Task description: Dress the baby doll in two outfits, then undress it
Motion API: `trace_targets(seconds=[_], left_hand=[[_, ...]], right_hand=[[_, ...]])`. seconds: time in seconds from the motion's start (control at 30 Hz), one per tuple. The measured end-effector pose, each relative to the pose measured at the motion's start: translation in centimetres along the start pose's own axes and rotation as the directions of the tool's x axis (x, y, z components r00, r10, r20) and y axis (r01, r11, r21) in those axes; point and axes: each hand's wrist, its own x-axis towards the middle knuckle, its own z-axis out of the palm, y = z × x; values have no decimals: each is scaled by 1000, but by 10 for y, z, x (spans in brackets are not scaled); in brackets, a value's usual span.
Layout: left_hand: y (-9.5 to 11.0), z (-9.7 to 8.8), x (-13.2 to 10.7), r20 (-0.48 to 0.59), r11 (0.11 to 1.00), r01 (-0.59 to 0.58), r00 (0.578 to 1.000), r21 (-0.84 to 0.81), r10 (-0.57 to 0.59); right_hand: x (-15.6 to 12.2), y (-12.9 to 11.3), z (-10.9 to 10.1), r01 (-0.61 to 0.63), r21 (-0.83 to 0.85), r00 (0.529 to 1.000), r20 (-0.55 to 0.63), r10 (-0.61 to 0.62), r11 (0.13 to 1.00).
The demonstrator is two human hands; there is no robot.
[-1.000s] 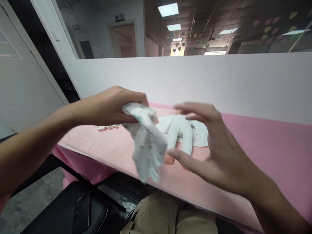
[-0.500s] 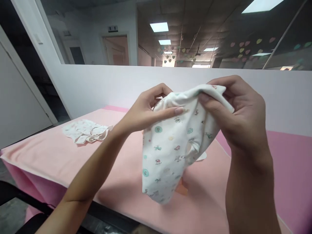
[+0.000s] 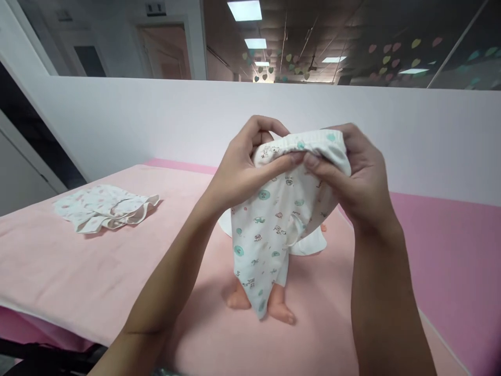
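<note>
I hold up a small pair of white baby trousers (image 3: 274,230) printed with little coloured figures. My left hand (image 3: 245,167) and my right hand (image 3: 348,177) are both closed on its waistband, thumbs nearly touching at the middle. The legs hang down over a doll that lies on the pink table cover (image 3: 97,271). Only the doll's bare feet (image 3: 270,305) and a bit of its white garment (image 3: 309,245) show beneath the cloth.
A second crumpled printed garment (image 3: 104,206) lies on the cover at the left. A white partition wall (image 3: 136,120) runs behind the table. The darker pink surface (image 3: 450,245) extends to the right. The table's near edge is at the lower left.
My right hand has taken hold of the trousers along with the left. Both hands have spread the waistband, and the view has come down over the doll's feet.
</note>
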Motion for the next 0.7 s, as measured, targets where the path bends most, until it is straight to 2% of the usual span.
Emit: trace_targets(seconds=[0.1,0.23,0.33,0.43,0.57,0.7], left_hand=[[-11,-5,-1,-7,999,37,999,-24,-37],[-17,-10,0,55,995,74,996,-71,-71],[-16,-11,-1,6,992,56,998,-117,-55],[-14,-11,-3,-51,989,20,998,-146,-27],[-12,-6,-8,-55,985,46,997,-167,-56],[-8,1,-12,-28,977,94,994,-192,-101]], right_hand=[[3,4,5,40,-2,992,-117,-40,999],[5,4,15,109,74,965,-247,-88,991],[3,0,21,117,122,953,-295,-76,986],[-2,-8,24,134,121,956,-279,-96,984],[-7,-20,24,104,122,977,-199,-78,987],[-8,-25,26,78,204,990,-134,-51,976]])
